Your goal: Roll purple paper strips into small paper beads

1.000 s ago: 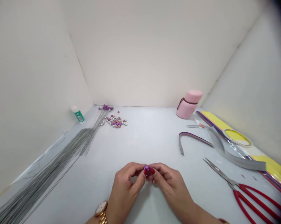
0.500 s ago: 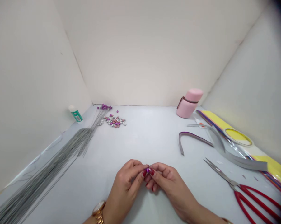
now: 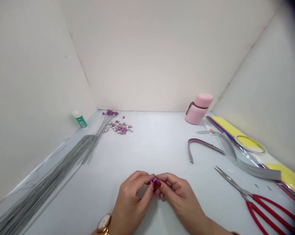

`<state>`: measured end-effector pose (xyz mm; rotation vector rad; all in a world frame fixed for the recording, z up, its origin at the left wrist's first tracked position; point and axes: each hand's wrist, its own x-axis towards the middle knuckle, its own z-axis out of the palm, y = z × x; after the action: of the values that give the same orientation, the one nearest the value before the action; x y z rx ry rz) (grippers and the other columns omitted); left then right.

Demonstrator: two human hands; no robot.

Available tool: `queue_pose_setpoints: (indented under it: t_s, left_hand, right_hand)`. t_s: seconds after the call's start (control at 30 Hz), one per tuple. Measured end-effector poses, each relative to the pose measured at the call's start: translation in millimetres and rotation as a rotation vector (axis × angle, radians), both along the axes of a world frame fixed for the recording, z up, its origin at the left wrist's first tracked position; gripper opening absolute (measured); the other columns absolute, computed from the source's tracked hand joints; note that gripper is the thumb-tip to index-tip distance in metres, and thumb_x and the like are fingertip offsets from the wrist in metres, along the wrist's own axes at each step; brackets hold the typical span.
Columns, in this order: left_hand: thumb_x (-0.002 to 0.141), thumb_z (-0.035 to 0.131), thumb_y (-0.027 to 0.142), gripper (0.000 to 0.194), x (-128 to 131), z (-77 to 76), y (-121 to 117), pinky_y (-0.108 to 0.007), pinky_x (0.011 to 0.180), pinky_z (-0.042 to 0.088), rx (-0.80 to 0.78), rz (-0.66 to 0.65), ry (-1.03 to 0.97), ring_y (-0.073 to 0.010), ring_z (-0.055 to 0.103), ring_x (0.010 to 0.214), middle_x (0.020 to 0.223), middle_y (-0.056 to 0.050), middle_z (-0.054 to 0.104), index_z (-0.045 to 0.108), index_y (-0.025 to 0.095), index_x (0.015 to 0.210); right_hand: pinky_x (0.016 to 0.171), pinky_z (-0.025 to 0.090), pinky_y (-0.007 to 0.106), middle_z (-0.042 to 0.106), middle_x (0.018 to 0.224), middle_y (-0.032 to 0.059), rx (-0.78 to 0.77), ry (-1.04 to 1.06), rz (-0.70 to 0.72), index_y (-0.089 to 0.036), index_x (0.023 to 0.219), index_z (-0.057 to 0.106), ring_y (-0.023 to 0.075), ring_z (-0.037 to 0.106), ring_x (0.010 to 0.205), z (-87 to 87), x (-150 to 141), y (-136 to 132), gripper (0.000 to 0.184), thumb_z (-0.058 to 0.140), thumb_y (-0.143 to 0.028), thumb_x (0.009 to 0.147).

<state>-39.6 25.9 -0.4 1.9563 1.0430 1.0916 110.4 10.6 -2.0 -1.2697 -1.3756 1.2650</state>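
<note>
My left hand (image 3: 132, 199) and my right hand (image 3: 175, 194) meet at the near middle of the white table (image 3: 157, 143), fingertips pinched together. Between them sits a tiny shiny purple piece (image 3: 154, 180), held by both thumbs and forefingers. The nails are painted dark red. A gold watch (image 3: 103, 223) is on my left wrist. Most of the purple piece is hidden by the fingertips.
A long bundle of grey wires (image 3: 51, 178) runs along the left. A small glue bottle (image 3: 79, 119), purple-tipped wires (image 3: 110, 113) and several small beads (image 3: 120, 127) lie far left. Right side: pink bottle (image 3: 198, 109), curled paper strips (image 3: 203, 145), tape ring (image 3: 249, 144), yellow sheets (image 3: 286, 174), red scissors (image 3: 260, 200).
Both hands stay pinched on the purple piece, shifting slightly nearer me; fingertips have worked a little around it. Nothing else on the table moved.
</note>
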Motion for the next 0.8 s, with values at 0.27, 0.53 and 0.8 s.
queue_pose_setpoints:
  t_s: [0.27,0.53,0.8]
  left_hand:
    - [0.069,0.053,0.005,0.016,3.6,-1.3,-1.3,-0.025,0.060,0.050,0.191,0.094,0.058,-0.0149,0.060,0.066,0.072,-0.005,0.063,0.062,0.016,0.078]
    - [0.069,0.052,0.004,0.014,5.4,-2.9,-2.9,-0.027,0.060,0.049,0.312,0.113,0.107,-0.0159,0.058,0.066,0.070,-0.005,0.062,0.059,0.016,0.073]
    - [0.079,0.050,0.010,0.015,0.7,2.3,-4.0,-0.024,0.067,0.047,0.043,0.029,0.027,-0.0134,0.058,0.073,0.078,-0.002,0.063,0.058,0.018,0.088]
  right_hand:
    - [0.061,0.046,0.024,0.065,0.074,0.0025,0.288,-0.316,0.067,-0.020,0.089,0.063,0.0153,0.060,0.066,4.6,3.9,-4.7,0.019,0.045,-0.017,0.083]
    - [0.062,0.047,0.028,0.063,0.073,0.0072,0.501,-0.526,0.050,-0.017,0.087,0.059,0.0185,0.060,0.067,-3.1,0.1,-9.9,0.022,0.037,-0.011,0.083]
    - [0.066,0.049,0.025,0.066,0.080,0.0046,0.483,-0.372,-0.029,-0.021,0.095,0.059,0.0157,0.061,0.072,-1.4,1.8,-8.2,0.022,0.044,-0.013,0.083]
